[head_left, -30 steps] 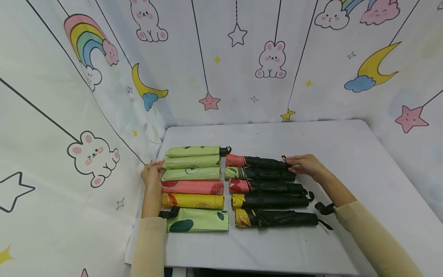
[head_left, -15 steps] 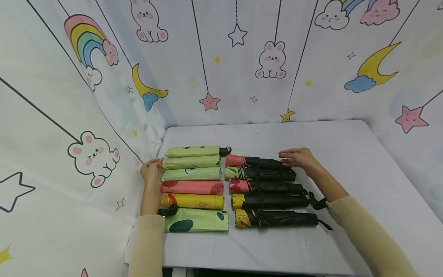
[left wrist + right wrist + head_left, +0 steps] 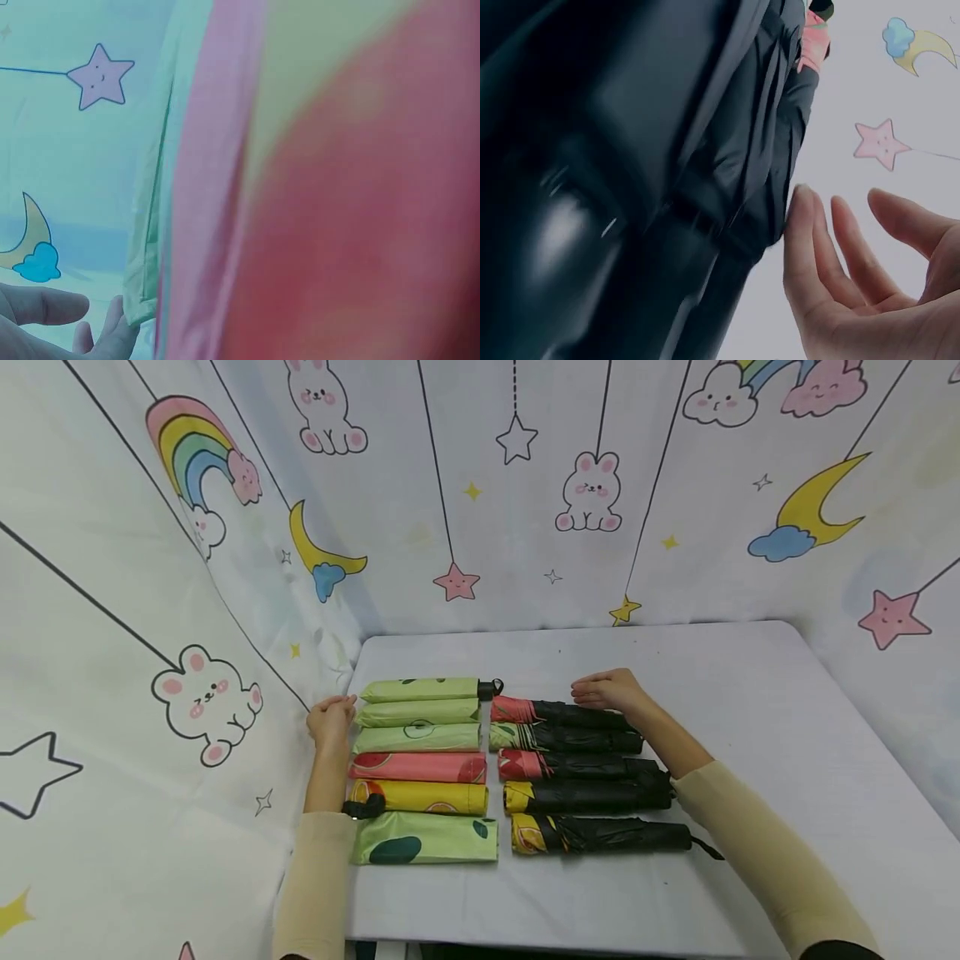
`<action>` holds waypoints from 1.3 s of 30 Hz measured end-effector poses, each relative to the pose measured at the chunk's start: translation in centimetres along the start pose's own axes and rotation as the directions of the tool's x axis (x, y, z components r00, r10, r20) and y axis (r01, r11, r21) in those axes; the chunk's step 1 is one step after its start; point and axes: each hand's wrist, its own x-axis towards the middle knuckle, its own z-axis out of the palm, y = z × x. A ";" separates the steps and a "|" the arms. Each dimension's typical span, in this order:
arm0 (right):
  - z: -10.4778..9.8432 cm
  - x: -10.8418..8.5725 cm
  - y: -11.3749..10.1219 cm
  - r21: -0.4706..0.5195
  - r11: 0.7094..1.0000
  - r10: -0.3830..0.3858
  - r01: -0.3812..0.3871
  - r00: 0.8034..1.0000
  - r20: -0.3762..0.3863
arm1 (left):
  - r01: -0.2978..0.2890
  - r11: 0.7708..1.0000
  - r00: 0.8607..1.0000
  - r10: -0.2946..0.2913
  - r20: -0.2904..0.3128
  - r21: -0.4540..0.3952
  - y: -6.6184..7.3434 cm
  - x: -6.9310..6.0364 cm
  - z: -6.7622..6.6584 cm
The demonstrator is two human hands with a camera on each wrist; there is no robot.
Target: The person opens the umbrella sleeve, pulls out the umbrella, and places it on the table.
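Observation:
Folded umbrellas lie in two columns on the white table. In the left column are several green umbrellas (image 3: 416, 713), a pink umbrella (image 3: 420, 767) and a yellow umbrella (image 3: 435, 797). The right column holds mostly black umbrellas (image 3: 592, 795) with coloured ends. My left hand (image 3: 331, 724) is at the left ends of the upper green umbrellas, thumb and fingers apart; in the left wrist view a fingertip (image 3: 131, 330) is close to a green end. My right hand (image 3: 609, 689), fingers extended, is at the far side of the top black umbrella (image 3: 577, 715), holding nothing.
A patterned white curtain (image 3: 525, 552) rises behind the table (image 3: 720, 693) and along its sides. The table's front edge (image 3: 555, 943) runs below the umbrellas. A black wrist strap (image 3: 364, 807) lies by my left forearm.
My right hand has moved left and away from me, from the right ends of the black umbrellas to along the top one's far side. My left hand has shifted slightly away from me.

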 end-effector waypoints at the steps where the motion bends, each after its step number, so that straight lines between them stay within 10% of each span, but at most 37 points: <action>1: 0.3 0.3 -0.2 0.002 1.000 -0.003 0.003 1.000 0.003 | -0.006 1.000 1.000 0.006 -0.003 0.008 0.2 0.0 0.1; 19: 6.9 4.2 -3.0 -0.009 0.997 0.071 -0.071 0.997 0.008 | -0.082 0.994 0.996 0.085 -0.036 0.078 0.8 1.1 1.1; 39: 13.4 7.5 -3.0 -0.332 0.942 0.014 -0.038 0.997 -0.073 | -0.104 0.956 0.991 0.124 -0.056 0.274 -0.6 1.7 2.8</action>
